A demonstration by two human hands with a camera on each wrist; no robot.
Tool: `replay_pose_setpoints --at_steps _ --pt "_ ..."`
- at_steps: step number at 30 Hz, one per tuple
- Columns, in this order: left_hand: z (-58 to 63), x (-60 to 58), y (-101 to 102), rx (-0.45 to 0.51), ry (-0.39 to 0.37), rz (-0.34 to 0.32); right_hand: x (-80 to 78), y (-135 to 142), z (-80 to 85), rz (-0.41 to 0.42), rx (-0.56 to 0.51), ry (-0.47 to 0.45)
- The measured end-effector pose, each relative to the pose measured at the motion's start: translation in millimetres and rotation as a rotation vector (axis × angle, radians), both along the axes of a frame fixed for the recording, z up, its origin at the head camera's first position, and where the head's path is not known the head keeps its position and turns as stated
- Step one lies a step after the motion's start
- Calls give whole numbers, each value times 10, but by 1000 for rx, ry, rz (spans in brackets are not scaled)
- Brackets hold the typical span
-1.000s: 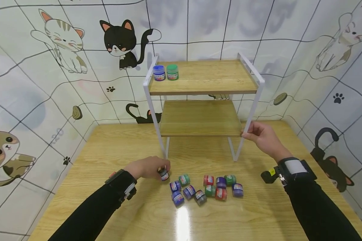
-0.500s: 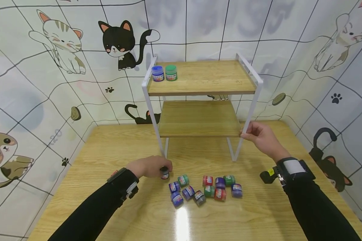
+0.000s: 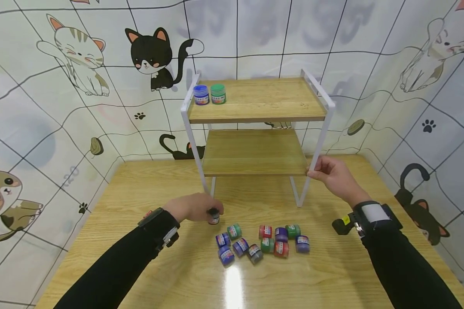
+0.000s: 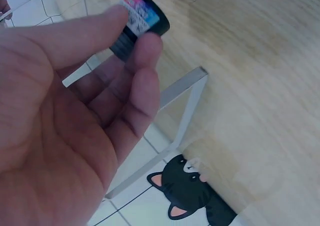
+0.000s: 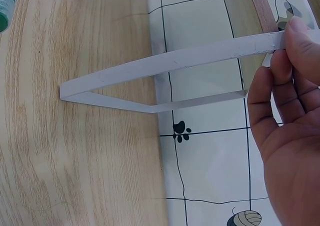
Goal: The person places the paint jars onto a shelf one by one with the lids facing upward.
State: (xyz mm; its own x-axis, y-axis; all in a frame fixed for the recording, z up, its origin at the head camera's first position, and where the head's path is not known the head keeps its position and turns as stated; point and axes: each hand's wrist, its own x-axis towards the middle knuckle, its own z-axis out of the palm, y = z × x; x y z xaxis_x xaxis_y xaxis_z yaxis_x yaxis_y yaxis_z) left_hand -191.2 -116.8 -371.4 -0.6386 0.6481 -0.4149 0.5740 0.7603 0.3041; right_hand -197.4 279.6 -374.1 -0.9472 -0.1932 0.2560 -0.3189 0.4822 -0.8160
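Note:
My left hand pinches a small black paint jar between thumb and fingertips, just in front of the shelf's left leg. In the left wrist view, the jar shows a colourful label and a dark lid. On the right, my right hand grips the white metal leg of the two-tier shelf, near the lower board. Thumb and fingers close on that white frame in the right wrist view. A blue jar and a green jar stand side by side at the top board's left end.
Several paint jars lie on the wooden table before the shelf, among them a green jar, a grey jar, a red jar and a blue jar. A cat-print wall covering encloses the table's back and sides.
My left hand has risen slightly and shifted right toward the shelf, carrying the black paint jar, which has turned more upright. The right hand keeps its hold on the leg.

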Motion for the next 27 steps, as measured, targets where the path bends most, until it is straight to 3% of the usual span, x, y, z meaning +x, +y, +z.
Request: replay_pose_setpoints --at_steps 11,16,21,27 --pt "230 -19 107 -7 34 -111 -1 -26 22 -6 -10 -7" --pt "349 -26 177 -18 35 -116 4 -29 19 2 -18 -3" --pt "510 -43 285 -37 63 -138 5 -24 16 -1 -17 -1" --pt "786 -37 432 -47 77 -190 6 -25 23 -13 3 -14"
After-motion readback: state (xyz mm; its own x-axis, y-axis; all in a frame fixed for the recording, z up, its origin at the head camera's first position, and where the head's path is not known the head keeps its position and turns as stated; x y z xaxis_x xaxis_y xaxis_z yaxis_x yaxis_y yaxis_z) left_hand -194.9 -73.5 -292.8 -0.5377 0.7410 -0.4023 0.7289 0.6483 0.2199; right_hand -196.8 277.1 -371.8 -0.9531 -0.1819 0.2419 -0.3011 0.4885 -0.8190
